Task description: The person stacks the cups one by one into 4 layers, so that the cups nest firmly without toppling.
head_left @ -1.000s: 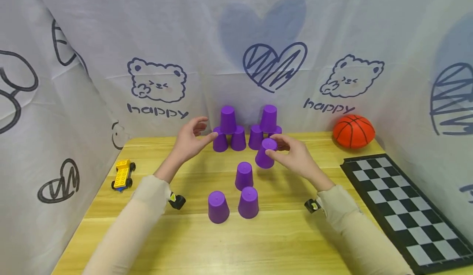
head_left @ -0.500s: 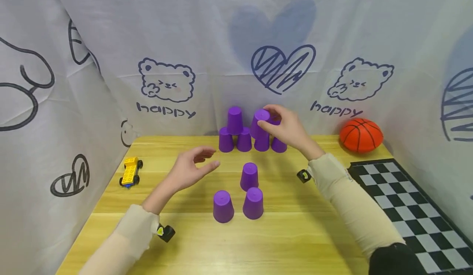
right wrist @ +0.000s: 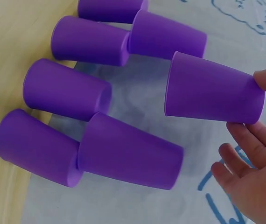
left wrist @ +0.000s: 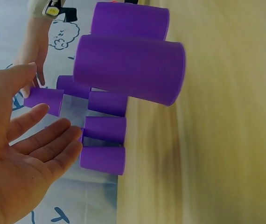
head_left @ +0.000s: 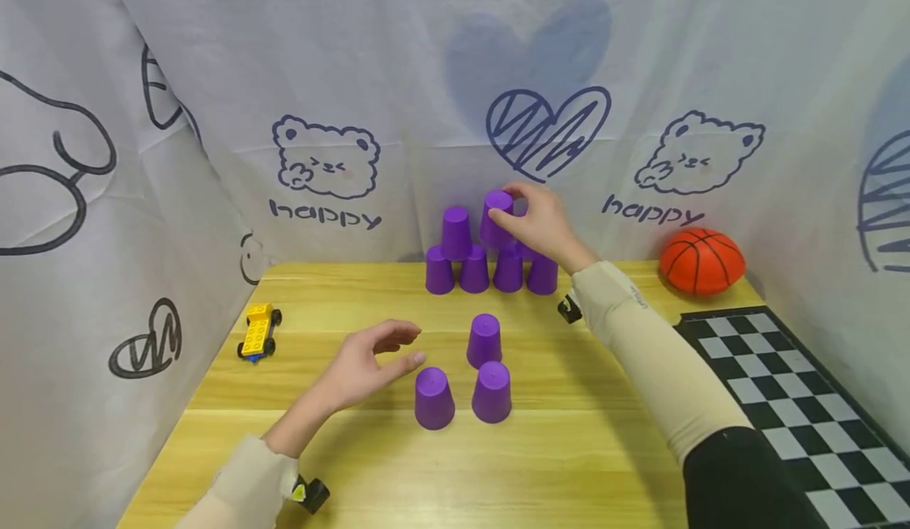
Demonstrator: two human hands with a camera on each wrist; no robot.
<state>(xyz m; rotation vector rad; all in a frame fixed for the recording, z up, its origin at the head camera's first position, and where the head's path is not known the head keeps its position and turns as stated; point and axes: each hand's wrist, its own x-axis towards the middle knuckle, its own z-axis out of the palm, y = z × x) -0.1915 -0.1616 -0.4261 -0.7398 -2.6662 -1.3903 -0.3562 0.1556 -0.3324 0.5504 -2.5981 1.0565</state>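
At centre frame, the right hand (head_left: 543, 225) pinches an upturned purple cup (head_left: 496, 218) above the six-cup pyramid (head_left: 490, 256) at the table's (head_left: 569, 450) far edge; seating it level across the two middle cups looks wisest. The left hand (head_left: 362, 363), open and empty, hovers beside three loose cups (head_left: 469, 375). All cups are inverted; contents cannot be seen.

Wooden table (head_left: 540, 466), printed white curtain (head_left: 398, 55) behind

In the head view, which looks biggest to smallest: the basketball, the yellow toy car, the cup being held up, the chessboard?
1. chessboard, though nearness to the camera enlarges it
2. basketball
3. Unsure: yellow toy car and the held cup in the right hand look alike.
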